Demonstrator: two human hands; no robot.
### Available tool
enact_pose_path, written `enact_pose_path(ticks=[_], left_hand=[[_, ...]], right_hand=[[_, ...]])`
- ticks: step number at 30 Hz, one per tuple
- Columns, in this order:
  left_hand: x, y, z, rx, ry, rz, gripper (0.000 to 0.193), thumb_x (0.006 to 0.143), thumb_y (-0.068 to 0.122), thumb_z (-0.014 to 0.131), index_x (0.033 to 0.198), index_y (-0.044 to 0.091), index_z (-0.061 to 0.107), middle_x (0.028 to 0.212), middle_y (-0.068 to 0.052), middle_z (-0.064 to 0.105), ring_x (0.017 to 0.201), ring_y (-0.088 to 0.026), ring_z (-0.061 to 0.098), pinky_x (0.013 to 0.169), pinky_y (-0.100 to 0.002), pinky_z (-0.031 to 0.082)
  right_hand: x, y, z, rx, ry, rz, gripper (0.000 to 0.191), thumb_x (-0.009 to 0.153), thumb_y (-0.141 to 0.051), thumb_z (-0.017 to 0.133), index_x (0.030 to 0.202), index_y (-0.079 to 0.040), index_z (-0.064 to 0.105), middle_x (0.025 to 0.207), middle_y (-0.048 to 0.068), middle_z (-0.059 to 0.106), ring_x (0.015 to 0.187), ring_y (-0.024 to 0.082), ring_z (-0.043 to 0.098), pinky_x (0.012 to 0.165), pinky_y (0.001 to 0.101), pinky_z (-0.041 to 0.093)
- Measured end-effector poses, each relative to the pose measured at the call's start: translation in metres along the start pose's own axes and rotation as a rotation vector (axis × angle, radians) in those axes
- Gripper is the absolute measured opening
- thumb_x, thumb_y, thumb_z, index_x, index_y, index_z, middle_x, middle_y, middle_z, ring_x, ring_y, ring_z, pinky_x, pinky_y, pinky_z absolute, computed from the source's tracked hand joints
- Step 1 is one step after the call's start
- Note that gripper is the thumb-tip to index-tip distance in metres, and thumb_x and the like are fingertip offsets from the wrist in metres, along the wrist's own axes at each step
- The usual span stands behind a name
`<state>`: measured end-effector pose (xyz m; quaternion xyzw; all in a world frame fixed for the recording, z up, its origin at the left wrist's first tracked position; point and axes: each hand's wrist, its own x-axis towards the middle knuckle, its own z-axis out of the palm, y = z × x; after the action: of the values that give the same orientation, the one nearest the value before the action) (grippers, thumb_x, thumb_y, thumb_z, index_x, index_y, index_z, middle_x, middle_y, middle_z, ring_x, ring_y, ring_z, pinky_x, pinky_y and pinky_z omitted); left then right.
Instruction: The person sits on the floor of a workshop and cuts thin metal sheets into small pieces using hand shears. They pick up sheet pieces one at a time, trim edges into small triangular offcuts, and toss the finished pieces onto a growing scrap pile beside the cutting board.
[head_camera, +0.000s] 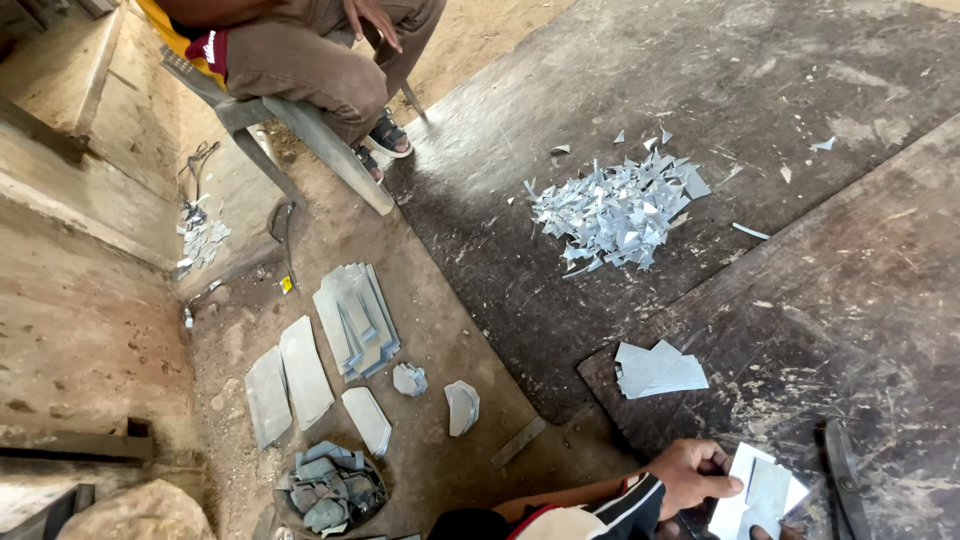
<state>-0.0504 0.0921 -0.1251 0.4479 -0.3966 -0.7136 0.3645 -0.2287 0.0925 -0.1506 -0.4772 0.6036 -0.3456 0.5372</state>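
Pale grey sheet-metal pieces (757, 492), flat, overlapping.

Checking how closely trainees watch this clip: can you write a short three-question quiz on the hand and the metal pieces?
1. True or false: the left hand grips a pale grey flat sheet-metal piece.
2. The heap of small grey metal offcuts lies on: A) the dark scuffed board; B) a green cloth; C) a white plate.
3. Fill in: the long dark metal tool lies to the ___ of the held piece.
Key: 1 true; 2 A; 3 right.
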Motion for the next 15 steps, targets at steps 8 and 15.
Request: enact_pose_path(ticks=[8,15], left_hand=[[0.003,-0.015,0.009,-0.175,-0.049,-0.086,0.044,0.098,0.01,0.074,0.138,-0.003,0.064,0.12,-0.012,0.071,0.099,-0.017,0.068,0.083,-0.034,0.054],[-0.005,-0.001,0.008,-0.009,0.04,0.037,0.035,0.104,0.01,0.069,0.131,-0.01,0.064,0.117,-0.015,0.071,0.1,-0.017,0.067,0.086,-0.034,0.053]], right_hand=[[0.002,0.001,0.008,-0.008,-0.041,0.007,0.05,0.081,-0.014,0.082,0.124,0.008,0.07,0.1,0.023,0.079,0.097,0.029,0.075,0.089,0.0428,0.057],[0.004,-0.015,0.011,-0.016,-0.069,-0.002,0.053,0.078,-0.011,0.083,0.127,0.007,0.07,0.102,0.022,0.079,0.098,0.029,0.075,0.089,0.0423,0.058]])
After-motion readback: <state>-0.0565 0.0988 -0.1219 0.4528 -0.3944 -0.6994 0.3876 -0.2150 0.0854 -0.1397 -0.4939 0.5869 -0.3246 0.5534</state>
